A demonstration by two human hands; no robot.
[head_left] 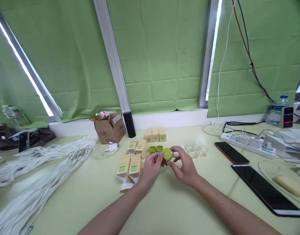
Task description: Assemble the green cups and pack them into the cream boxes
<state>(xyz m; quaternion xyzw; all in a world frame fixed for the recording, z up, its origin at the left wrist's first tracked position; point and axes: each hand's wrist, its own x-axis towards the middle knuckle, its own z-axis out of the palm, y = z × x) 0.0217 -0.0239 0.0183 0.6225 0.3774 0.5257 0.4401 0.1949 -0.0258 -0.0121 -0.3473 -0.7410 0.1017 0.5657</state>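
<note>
Left hand (150, 167) pinches green case (169, 156) between nearly closed fingers, right hand (186, 165), fingers slightly spread, grips its far edge, kraft boxes (135, 162) left of fingertips, clear cups (202, 152) right (moving room nearside).

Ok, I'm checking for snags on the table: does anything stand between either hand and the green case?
Nothing visible does. The left hand and right hand both have their fingers on the green case. The green tubs sit just beyond the left hand, not in between.
</note>
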